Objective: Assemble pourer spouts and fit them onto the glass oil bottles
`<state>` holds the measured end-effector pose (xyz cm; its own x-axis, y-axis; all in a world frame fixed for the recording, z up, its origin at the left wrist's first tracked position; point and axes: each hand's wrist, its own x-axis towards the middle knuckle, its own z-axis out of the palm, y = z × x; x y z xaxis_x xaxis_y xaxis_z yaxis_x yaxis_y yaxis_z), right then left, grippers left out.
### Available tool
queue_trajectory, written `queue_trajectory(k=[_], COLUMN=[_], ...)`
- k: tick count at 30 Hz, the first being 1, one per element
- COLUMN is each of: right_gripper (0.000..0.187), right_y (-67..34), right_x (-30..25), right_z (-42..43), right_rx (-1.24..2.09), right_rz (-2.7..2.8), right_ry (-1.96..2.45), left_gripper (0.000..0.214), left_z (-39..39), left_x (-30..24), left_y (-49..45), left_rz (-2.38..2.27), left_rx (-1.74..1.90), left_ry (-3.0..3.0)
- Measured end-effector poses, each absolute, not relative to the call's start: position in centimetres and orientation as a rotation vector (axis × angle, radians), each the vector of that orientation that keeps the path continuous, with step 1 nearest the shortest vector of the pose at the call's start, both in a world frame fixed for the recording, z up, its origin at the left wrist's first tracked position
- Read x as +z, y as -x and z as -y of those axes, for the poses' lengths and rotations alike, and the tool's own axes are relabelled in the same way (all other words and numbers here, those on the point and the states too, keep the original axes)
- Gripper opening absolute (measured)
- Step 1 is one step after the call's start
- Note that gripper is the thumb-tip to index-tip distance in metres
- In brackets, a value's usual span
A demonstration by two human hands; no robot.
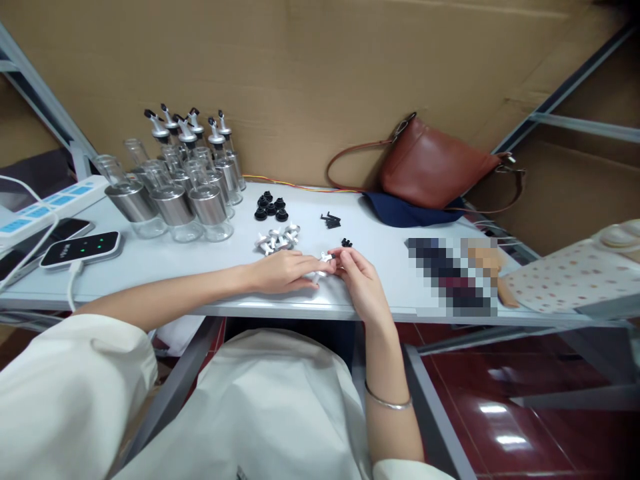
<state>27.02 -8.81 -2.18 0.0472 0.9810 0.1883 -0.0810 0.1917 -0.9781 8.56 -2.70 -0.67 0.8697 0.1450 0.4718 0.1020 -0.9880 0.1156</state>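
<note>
Grey table, both hands clamped on white spout part; no legible writing.

On the pale grey tabletop, the cluster of glass-and-steel dispenser bottles stands at rear left, with the small black round caps to its right and the small white plastic spout parts in front of those. The brown leather handbag lies at rear right on a folded dark blue cloth; the white power strip lies at far left, behind the black rectangular device.

Left hand and right hand meeting at frame centre, pinching a small white plastic part, more white parts above, glass bottles upper left, brown bag upper right
</note>
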Motion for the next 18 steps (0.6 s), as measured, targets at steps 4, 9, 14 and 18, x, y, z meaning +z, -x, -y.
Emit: queue_trajectory(k=[4,9,14,18], right_gripper=[0.023,0.02,0.022,0.025], right_y=[-27.08,-26.97,-26.98,-26.79], right_x=[-1.88,-1.5,-1.52,-1.31], right_z=[9.08,9.24,9.13,9.22], right_rx=[1.041,1.021,0.956,0.978], right_rz=[1.25,1.277,1.399,1.377], right_ry=[1.065,1.071,1.117,1.1], left_gripper=[0.032,0.033,0.039,0.034], left_z=[2.8,2.84,2.9,2.93], left_x=[-0.51,-0.52,-0.66,-0.61], left_y=[-8.57,-8.49,-8.31,-8.46], left_rz=[-0.222,-0.209,-0.215,-0.285], left_rx=[0.704,0.676,0.611,0.551], left_ry=[-2.937,-2.931,-2.959,-2.936])
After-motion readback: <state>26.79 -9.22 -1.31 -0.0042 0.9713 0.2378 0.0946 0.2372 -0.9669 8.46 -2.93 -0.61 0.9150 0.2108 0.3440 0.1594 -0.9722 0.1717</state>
